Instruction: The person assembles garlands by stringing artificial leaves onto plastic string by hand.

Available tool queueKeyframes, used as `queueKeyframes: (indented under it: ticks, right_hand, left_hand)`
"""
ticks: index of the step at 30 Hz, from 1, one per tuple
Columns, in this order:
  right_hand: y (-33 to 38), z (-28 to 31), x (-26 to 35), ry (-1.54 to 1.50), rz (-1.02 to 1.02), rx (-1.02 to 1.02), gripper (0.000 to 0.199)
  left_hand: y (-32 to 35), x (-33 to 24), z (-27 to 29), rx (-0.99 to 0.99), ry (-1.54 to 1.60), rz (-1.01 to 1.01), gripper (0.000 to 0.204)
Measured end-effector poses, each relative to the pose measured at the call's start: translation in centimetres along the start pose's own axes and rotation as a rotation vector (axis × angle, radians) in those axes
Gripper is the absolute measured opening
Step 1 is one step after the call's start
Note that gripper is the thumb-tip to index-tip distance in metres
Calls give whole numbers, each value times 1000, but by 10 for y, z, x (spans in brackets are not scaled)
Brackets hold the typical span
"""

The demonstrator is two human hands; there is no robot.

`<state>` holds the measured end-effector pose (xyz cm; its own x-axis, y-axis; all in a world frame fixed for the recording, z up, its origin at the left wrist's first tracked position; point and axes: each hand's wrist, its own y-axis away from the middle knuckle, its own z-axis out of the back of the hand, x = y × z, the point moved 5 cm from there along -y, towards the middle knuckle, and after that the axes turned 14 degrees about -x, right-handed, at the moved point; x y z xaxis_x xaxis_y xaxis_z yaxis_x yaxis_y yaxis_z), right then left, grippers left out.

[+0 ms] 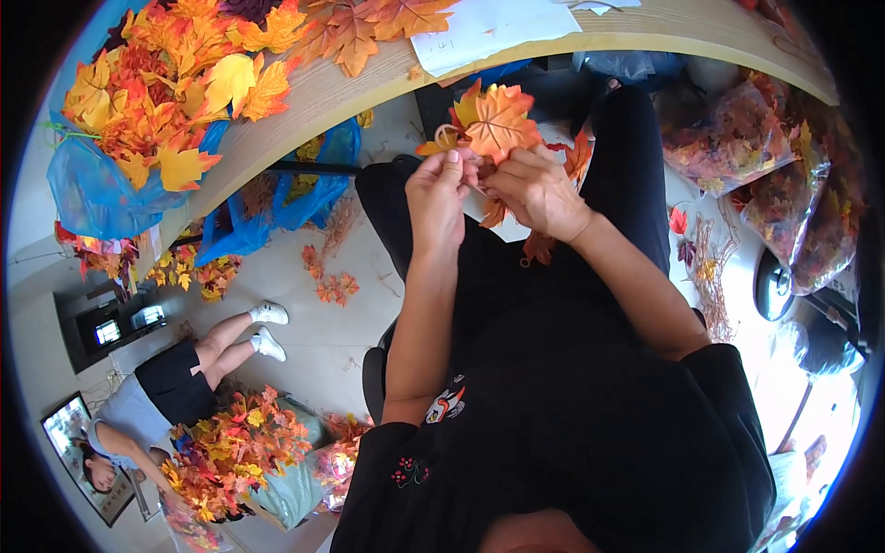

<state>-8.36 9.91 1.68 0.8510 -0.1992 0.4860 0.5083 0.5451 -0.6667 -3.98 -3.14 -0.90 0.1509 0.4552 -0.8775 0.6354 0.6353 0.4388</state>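
A: What do the hands hold?
B: Left hand (436, 198) and right hand (533, 192) both pinch a leaf sprig (498, 122) above the lap, perhaps by its stem
A: Beyond?
B: Leaves (175, 83) heaped on the worktop (318, 97)

Just ahead of the raised left hand (437, 205) and right hand (535, 192), the curved pale wooden table edge (313, 103) blocks the way forward. On the tabletop, a heap of orange and yellow artificial maple leaves (175, 83) fills the left part and a white paper sheet (489, 32) lies in the middle; bare wood shows between and to the right. Clear plastic bags of dark red leaves (756, 147) crowd the right side. Below left, the pale floor (304, 313) lies open but for scattered leaf sprigs (334, 288) and a seated person's legs in white shoes (249, 334).
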Motion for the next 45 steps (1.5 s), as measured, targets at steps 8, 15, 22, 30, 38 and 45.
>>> queueKeyframes:
  ticks: [8, 15, 22, 30, 38, 45]
  right_hand:
    - [38, -5, -7, 106, -31, 40, 15]
    - [-14, 36, -7, 232, -155, -270, 29]
    - [-27, 32, 17, 45, -174, -55, 28]
    - [-12, 16, 2, -86, -499, -76, 13]
    - [-8, 20, -1, -182, -555, -104, 11]
    - [-9, 21, 0, -279, -567, -149, 10]
  left_hand:
    - [-1, 20, 9, -180, 180, 38, 19]
    - [-2, -8, 9, -68, 98, -22, 20]
    - [7, -3, -4, 62, 149, 86, 24]
    - [10, 5, 9, -17, 146, 131, 20]
    - [23, -2, 4, -1, 75, 69, 20]
    - [31, -15, -5, 14, -12, -34, 17]
